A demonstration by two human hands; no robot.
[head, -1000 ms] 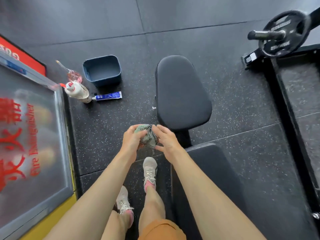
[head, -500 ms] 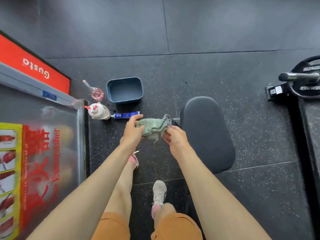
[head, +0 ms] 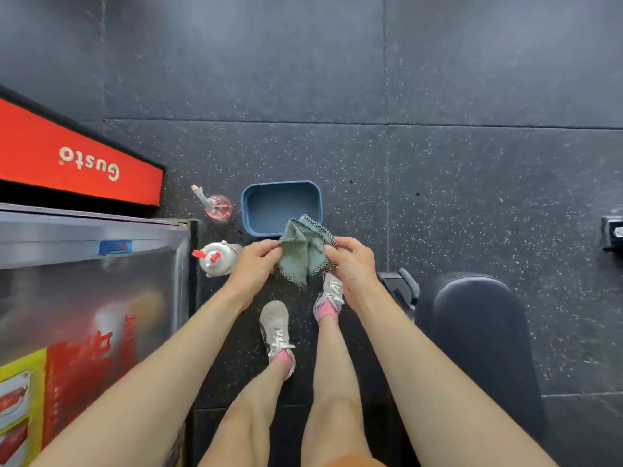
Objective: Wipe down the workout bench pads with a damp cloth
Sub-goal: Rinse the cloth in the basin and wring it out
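Cloth before basin, bottle left of cloth, bench pad right, cabinet far left

One wide-angle camera, worn on the person's head, looks steeply down at the black speckled rubber floor. Both forearms enter from the bottom edge. The left hand and right hand, gripping a crumpled green cloth, sit near centre, close to the lens. A black padded bench pad lies lower right.

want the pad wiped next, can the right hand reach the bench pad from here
Probably yes: the bench pad lies uncovered just right of that arm; the right hand and left hand both hold the cloth.
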